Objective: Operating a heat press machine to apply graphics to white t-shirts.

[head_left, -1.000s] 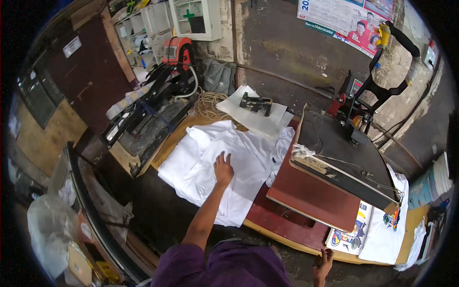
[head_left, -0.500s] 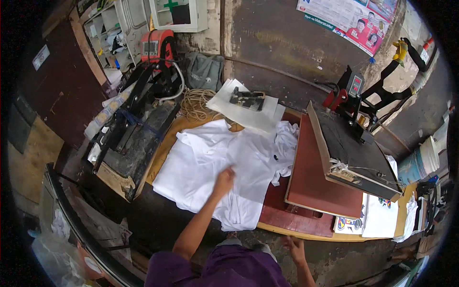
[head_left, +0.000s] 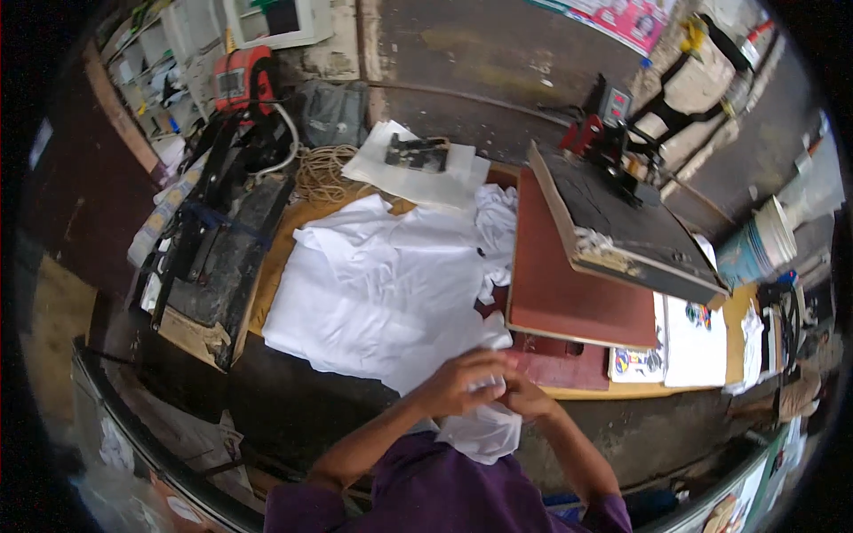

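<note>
My left hand (head_left: 464,380) and my right hand (head_left: 528,399) meet close in front of my body, near the table's front edge. Both are closed around a bunched white garment (head_left: 482,433), part of which hangs below them toward my purple shirt. Some fingertips are hidden in the folds and slightly blurred. Beyond the hands, a stack of white shirts (head_left: 355,293) lies on the table. Whether the gathered cloth still joins the stack at its near right corner, I cannot tell. A crumpled white cloth (head_left: 498,222) rests beside the stack.
At right stands a heat press (head_left: 640,213), its upper plate raised above a reddish-brown lower plate (head_left: 569,284). Another press (head_left: 213,266) is at left. Behind the shirts are coiled rope (head_left: 324,173) and white sheets (head_left: 409,182). Printed sheets (head_left: 697,351) lie at far right.
My left hand has come off the stack, back toward my body, and my right hand has risen to meet it. White cloth is now gathered between them. The view has shifted.
</note>
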Available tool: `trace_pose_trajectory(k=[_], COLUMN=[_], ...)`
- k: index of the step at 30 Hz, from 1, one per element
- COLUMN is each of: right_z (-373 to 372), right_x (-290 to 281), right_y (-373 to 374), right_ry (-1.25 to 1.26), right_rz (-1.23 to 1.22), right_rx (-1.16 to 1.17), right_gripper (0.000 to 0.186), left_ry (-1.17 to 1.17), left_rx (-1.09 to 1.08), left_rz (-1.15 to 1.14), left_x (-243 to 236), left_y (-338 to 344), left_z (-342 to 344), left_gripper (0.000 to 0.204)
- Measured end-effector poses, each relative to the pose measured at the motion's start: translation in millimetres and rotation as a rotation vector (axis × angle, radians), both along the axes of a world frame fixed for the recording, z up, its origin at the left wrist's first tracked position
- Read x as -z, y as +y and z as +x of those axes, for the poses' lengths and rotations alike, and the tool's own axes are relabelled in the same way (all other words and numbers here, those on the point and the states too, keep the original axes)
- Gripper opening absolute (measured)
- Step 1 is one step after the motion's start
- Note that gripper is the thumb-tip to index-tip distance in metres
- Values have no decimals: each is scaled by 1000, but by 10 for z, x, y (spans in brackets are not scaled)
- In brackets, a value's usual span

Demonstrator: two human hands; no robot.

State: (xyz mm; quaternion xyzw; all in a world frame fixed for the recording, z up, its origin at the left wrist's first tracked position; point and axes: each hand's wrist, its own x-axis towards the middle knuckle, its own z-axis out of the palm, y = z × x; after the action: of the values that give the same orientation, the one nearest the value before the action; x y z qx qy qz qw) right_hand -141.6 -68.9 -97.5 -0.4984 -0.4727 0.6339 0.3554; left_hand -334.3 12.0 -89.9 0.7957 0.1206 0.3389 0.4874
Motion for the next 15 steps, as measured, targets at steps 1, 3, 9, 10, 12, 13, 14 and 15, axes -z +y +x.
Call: trace_pose_trajectory(k=[1,3,9,10,12,13,14,15], right_z=[70,236,789,878,1028,1107,1184,1250], right_x=[-220,-685,-1492,-1513,-1495,-1481,-1469,-1455], right_y=[-22,-131,-661,-756,-960,-1064,-1166,-1261], right_ry=[-211,-195,-683,-736,-549,-473,-461,-463], right_rz=[-149,69,120,132,250,246,302,309], right_rx=[-175,-334,-148,-67,94,179,188,209], right_gripper=[22,27,30,27,21,18,16,14], left_ry=[-15,24,137,141,172,169,142,202], left_rx=[59,232,337,307,280,281,283,310], left_rz=[-13,-98,-453,-512,-422,-412,-384,-446], left_x=[-84,-242,-680,-752,-860,-892,-913,-922], left_y=[37,33,-175,-232,-360,-437,-518,-596], left_z=[89,260,615,632,731,800,869,962], left_gripper=[39,45,22,17,16,16,16,19])
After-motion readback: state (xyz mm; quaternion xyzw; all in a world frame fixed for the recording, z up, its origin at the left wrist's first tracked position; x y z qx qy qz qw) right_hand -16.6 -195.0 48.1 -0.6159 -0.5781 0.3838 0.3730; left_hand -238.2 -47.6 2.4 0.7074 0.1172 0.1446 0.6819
